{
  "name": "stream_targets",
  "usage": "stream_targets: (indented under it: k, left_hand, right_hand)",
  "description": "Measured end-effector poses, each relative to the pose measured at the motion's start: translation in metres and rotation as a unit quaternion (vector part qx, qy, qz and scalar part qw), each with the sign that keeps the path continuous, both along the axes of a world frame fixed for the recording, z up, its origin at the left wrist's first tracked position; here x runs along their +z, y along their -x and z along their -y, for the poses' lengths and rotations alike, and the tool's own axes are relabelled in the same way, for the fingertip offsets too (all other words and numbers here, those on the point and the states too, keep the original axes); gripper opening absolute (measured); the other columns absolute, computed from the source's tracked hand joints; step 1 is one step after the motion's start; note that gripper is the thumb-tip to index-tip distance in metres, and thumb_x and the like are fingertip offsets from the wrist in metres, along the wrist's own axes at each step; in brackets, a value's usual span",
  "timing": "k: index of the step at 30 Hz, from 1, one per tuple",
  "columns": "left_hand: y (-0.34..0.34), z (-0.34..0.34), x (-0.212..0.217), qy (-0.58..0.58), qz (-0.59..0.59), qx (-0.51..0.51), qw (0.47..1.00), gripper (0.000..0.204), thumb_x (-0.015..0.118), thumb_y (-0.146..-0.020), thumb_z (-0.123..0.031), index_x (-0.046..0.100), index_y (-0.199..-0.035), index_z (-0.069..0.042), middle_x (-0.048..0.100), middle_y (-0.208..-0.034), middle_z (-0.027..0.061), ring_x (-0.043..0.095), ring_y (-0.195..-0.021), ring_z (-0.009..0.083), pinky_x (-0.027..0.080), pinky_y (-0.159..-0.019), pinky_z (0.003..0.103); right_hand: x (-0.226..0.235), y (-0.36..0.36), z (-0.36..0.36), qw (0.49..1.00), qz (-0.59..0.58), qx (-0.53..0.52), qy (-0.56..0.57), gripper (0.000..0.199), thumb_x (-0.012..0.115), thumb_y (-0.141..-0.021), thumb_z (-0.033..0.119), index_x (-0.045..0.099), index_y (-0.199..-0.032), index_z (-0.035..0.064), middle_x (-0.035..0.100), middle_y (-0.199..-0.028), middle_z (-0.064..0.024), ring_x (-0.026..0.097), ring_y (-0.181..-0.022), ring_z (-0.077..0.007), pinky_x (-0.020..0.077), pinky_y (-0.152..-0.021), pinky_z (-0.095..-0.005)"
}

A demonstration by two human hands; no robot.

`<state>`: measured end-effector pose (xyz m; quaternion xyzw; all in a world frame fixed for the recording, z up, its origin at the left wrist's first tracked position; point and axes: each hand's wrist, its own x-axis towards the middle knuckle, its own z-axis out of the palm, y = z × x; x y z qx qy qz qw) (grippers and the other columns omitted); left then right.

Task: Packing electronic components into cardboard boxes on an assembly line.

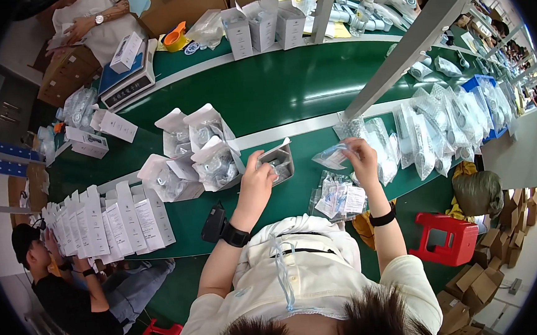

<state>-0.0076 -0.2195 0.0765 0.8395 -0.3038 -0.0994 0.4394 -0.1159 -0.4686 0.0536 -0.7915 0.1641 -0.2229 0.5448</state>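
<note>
My left hand (258, 184) is closed on the near left side of a small open white box (286, 146). The box stands with its mouth up, and a grey insert with something clear shows inside. Off to its right, my right hand (363, 159) pinches a clear plastic bag (330, 157) above the table. Its contents are too small to name. Just below that bag lies a pile of flat clear packets (340, 198) with white printed slips. To the left of my left hand stand several open white boxes (217, 162) with clear-wrapped items in them.
Clear bubble-wrap pouches (422, 138) line the table's right side, by a blue bin (489, 99). Rows of white cartons (116, 221) stand at the left, near a seated person (71, 287). A metal post (409, 45) slants across the green conveyor (275, 89). A red stool (446, 237) stands at right.
</note>
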Motion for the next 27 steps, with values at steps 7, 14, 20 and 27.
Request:
stream_targets:
  k: [7,14,20,27]
  left_hand:
    - [-0.011,0.005,0.004,0.041,-0.032,0.066,0.996,0.010,0.064,-0.066,0.002,0.055,-0.071,0.004,0.059,-0.098,0.0191,0.060,-0.080,0.0313,0.046,-0.067,0.037]
    - [-0.020,0.005,-0.002,0.044,-0.071,0.095,0.992,0.008,0.061,-0.067,0.003,0.054,-0.070,0.004,0.059,-0.097,0.0186,0.059,-0.075,0.0319,0.046,-0.065,0.038]
    - [-0.008,0.012,-0.005,0.073,-0.014,0.111,0.991,0.008,0.060,-0.068,0.004,0.054,-0.073,0.003,0.060,-0.098,0.0149,0.060,-0.078,0.0301,0.046,-0.066,0.033]
    - [0.009,-0.018,0.097,0.037,0.121,0.042,0.991,0.027,0.064,-0.072,-0.003,0.050,-0.095,0.001,0.045,-0.119,0.0199,0.052,-0.100,0.0368,0.045,-0.080,0.036]
  right_hand:
    - [0.057,-0.053,-0.074,0.875,0.271,0.311,0.255,0.021,0.066,-0.060,0.001,0.053,-0.077,0.0024,0.061,-0.091,-0.0117,0.058,-0.088,-0.0300,0.0501,-0.073,-0.0350]
    - [0.036,-0.057,-0.077,0.828,0.054,0.348,0.437,0.028,0.069,-0.065,0.016,0.060,-0.088,0.0035,0.048,-0.116,-0.0098,0.044,-0.111,-0.0290,0.0380,-0.093,-0.0398]
    - [0.014,-0.047,-0.070,0.874,0.119,0.288,0.372,0.066,0.077,-0.060,0.020,0.049,-0.118,0.0052,0.037,-0.127,-0.0132,0.031,-0.122,-0.0286,0.0229,-0.105,-0.0396]
    - [-0.031,-0.078,-0.078,0.964,-0.048,0.213,-0.153,0.109,0.081,-0.052,0.007,0.011,-0.136,0.0051,0.037,-0.126,-0.0116,0.039,-0.116,-0.0236,0.0339,-0.098,-0.0359]
